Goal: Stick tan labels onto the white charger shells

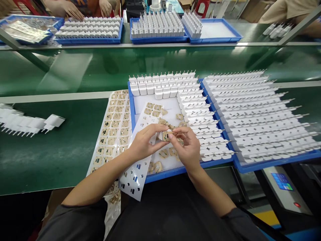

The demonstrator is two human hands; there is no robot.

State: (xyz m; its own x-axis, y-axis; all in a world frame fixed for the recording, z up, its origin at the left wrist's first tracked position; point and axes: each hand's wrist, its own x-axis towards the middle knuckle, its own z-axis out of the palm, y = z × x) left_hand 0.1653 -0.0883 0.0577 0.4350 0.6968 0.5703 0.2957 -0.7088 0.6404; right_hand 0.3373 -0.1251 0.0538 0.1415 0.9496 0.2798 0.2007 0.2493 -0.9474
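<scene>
Over the near blue tray (167,174), my left hand (143,143) is closed on a small white plug charger (161,135). A tan sticker with a dark rectangular cut-out (166,136) covers the charger's end face. My right hand (187,146) pinches the sticker's right side, thumb pressed on its face. Beneath my left wrist lies a mostly used sticker sheet (134,172), a few tan pieces left near its top. Loose tan peelings (164,153) are scattered on the tray floor. Rows of white chargers, pins up (163,80), fill the tray's back and right side.
A second blue tray packed with chargers (265,117) stands at the right. Fuller sticker sheets (110,130) lie to the left, beside a line of chargers (30,122) on the green surface. Across the bench, another person's hands (72,10) are above a filled tray (87,41).
</scene>
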